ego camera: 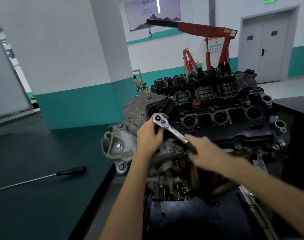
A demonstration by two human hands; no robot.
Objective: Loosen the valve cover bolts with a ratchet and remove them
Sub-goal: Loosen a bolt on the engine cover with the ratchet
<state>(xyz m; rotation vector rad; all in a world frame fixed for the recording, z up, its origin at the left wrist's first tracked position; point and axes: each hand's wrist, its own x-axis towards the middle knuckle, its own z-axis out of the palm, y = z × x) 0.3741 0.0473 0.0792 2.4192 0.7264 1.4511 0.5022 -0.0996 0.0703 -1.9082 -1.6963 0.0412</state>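
Observation:
A chrome ratchet point(168, 127) lies over the near left corner of the black valve cover point(222, 125) of an engine on a stand. Its round head sits at the cover's left end and its black handle points down to the right. My left hand point(150, 134) cups the ratchet just below the head, fingers curled round it. My right hand point(202, 148) is blurred with motion and holds the black handle end. Small bolts point(237, 146) show along the cover's near edge. The socket and the bolt under the ratchet head are hidden.
A long screwdriver with a black handle point(70, 171) lies on the dark green bench point(35, 153) to the left. A grey engine mount bracket point(120, 144) juts out left of my hands. A red engine hoist point(206, 32) stands behind, beside a white and teal pillar point(81, 66).

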